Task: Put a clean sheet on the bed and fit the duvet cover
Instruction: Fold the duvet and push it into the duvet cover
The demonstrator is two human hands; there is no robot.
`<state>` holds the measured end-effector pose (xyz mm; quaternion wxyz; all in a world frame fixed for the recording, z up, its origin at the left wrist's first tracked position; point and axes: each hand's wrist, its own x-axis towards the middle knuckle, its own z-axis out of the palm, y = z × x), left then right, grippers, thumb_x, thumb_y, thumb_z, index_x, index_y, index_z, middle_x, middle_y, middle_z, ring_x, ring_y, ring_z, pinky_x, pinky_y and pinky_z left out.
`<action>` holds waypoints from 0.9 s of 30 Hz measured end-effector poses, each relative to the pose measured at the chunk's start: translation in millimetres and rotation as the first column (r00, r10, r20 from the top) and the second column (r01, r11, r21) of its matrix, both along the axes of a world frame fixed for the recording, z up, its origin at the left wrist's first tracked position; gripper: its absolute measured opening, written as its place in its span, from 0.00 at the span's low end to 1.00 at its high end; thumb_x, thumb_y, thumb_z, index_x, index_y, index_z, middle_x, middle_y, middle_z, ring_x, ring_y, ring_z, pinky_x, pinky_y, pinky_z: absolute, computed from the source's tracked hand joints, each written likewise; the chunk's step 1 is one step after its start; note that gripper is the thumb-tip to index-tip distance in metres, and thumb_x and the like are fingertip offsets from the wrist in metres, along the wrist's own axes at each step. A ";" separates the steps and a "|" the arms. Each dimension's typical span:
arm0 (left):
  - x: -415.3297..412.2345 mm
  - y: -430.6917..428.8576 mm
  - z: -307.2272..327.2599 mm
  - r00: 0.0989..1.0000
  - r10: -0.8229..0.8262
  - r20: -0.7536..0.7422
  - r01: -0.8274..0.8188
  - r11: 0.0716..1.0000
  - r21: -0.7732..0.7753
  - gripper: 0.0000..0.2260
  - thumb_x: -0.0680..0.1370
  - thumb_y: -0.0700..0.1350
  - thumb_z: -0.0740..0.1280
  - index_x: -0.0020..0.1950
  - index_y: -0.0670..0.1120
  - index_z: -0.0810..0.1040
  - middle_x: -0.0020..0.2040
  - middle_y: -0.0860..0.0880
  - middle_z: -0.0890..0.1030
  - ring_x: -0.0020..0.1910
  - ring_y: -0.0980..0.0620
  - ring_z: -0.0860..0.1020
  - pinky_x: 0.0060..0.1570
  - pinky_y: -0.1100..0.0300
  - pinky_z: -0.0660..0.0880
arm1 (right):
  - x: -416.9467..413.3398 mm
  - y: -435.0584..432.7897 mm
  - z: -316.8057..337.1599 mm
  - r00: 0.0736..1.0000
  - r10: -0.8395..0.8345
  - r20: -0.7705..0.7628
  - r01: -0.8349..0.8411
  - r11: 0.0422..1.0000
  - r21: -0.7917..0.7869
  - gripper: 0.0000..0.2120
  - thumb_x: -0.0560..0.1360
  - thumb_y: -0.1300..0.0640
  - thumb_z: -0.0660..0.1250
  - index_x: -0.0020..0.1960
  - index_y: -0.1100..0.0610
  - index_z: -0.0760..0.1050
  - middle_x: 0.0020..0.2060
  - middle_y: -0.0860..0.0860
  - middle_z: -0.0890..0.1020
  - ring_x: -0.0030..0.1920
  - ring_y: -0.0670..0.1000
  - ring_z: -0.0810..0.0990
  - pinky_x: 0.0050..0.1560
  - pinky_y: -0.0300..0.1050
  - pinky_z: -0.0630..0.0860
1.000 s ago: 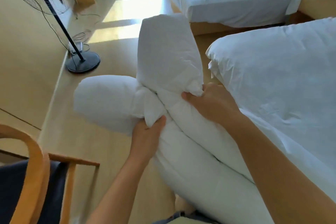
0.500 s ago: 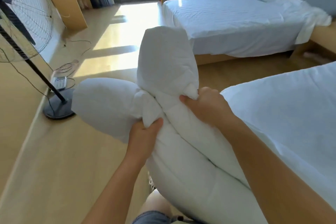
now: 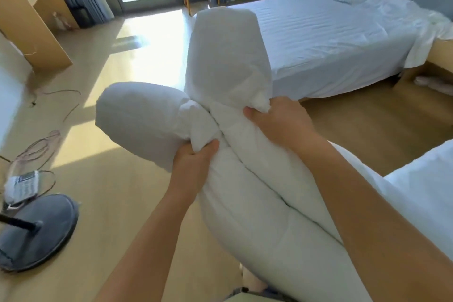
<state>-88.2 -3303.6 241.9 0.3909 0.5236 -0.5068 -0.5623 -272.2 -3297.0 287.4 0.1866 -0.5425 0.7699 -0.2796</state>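
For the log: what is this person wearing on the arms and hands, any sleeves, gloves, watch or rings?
Nothing shows. The left hand and right hand are ungloved, with no rings in view. The left forearm and right forearm are bare to the frame edge: no sleeve, watch or bracelet.

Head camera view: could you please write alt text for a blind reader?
A left hand and right hand each grip a bunched part of a white duvet, held up over a pale floor; a white-sheeted bed stands beyond.
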 end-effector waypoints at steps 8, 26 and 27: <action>-94.6 -275.6 11.4 0.997 0.057 -0.051 -0.057 0.998 -0.003 0.02 0.73 0.46 0.71 0.41 0.53 0.80 0.42 0.54 0.84 0.47 0.50 0.81 0.48 0.54 0.77 | -91.5 -274.2 13.9 1.000 0.018 0.016 -0.017 0.999 -0.048 0.20 0.75 0.38 0.60 0.32 0.51 0.68 0.31 0.48 0.74 0.37 0.53 0.76 0.35 0.45 0.66; -263.7 -890.5 39.2 0.977 -0.204 -0.052 0.203 0.979 -0.025 0.16 0.64 0.53 0.69 0.47 0.46 0.82 0.44 0.46 0.84 0.47 0.46 0.82 0.51 0.49 0.79 | -249.9 -839.1 62.8 0.976 -0.214 -0.032 0.213 0.976 -0.051 0.19 0.74 0.40 0.63 0.34 0.53 0.68 0.32 0.48 0.73 0.43 0.57 0.76 0.39 0.44 0.65; -275.8 -920.4 45.3 0.975 -0.220 -0.041 0.219 0.975 -0.043 0.15 0.64 0.54 0.69 0.45 0.47 0.82 0.42 0.47 0.84 0.45 0.46 0.82 0.49 0.50 0.79 | -260.7 -865.2 70.4 0.973 -0.230 -0.035 0.227 0.971 -0.074 0.19 0.74 0.40 0.63 0.33 0.53 0.67 0.32 0.49 0.73 0.42 0.57 0.76 0.38 0.44 0.65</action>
